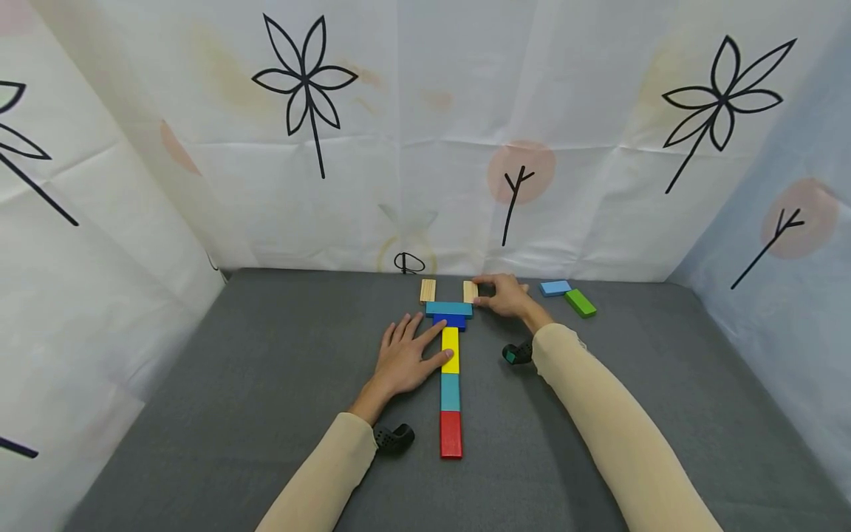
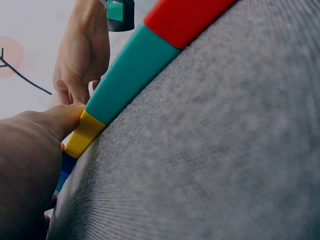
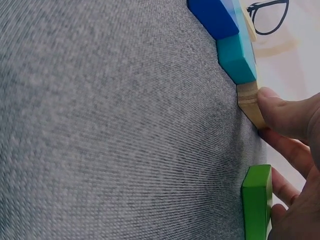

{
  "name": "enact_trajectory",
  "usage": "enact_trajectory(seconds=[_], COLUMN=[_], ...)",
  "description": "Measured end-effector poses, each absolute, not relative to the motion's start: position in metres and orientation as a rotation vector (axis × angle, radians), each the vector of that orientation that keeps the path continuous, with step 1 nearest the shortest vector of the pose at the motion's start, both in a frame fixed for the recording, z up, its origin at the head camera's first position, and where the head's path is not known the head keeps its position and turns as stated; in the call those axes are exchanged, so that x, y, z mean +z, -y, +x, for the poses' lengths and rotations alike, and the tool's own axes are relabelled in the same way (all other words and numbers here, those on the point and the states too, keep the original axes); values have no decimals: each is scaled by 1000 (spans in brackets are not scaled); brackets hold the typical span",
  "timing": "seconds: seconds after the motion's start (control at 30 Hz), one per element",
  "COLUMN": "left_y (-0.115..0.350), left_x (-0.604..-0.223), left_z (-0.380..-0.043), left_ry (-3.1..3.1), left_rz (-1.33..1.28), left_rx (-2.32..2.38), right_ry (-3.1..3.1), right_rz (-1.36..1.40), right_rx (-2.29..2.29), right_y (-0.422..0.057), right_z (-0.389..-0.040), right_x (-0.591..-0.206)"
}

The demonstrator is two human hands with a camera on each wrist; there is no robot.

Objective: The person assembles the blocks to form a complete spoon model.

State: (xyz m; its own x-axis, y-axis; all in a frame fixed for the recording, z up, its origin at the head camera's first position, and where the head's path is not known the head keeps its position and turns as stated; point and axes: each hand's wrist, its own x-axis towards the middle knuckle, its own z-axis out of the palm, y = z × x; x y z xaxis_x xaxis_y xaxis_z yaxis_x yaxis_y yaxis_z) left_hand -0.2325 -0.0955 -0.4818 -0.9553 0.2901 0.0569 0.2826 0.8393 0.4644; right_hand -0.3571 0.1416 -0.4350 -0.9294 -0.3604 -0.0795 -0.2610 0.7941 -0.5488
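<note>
A line of coloured blocks runs away from me on the grey table: red block (image 1: 450, 436), teal block (image 1: 450, 392), yellow block (image 1: 450, 340), dark blue block (image 1: 459, 322). Crosswise at its far end lies a longer teal block (image 1: 448, 309). Beyond that stand two wooden blocks, the left one (image 1: 428, 290) and the right one (image 1: 470, 292). My right hand (image 1: 507, 295) pinches the right wooden block between thumb (image 3: 272, 102) and forefinger. With fingers spread, my left hand (image 1: 404, 362) touches the dark blue block with its forefinger and the yellow block with its thumb.
To the right of my right hand, a light blue block (image 1: 555, 288) and a green block (image 1: 580, 303) lie close together near the table's back edge. White printed cloth (image 1: 425, 111) hangs behind the grey table (image 1: 266, 414) and along both sides.
</note>
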Motion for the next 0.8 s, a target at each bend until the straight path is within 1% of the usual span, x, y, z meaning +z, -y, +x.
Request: enact_trajectory(seconds=[0.3, 0.5, 0.8], left_y=[95, 95, 95], left_x=[-481, -480, -481], left_z=[-231, -231, -231], left_ry=[-2992, -2995, -3004], left_rz=[467, 482, 492], left_rx=[757, 761, 774], right_ry=[-2800, -2823, -2865], right_rz=[-487, -471, -482], right_rx=[-829, -926, -1116], right_y=[-143, -149, -181], right_z=[-355, -350, -341], right_x=[-435, -434, -440])
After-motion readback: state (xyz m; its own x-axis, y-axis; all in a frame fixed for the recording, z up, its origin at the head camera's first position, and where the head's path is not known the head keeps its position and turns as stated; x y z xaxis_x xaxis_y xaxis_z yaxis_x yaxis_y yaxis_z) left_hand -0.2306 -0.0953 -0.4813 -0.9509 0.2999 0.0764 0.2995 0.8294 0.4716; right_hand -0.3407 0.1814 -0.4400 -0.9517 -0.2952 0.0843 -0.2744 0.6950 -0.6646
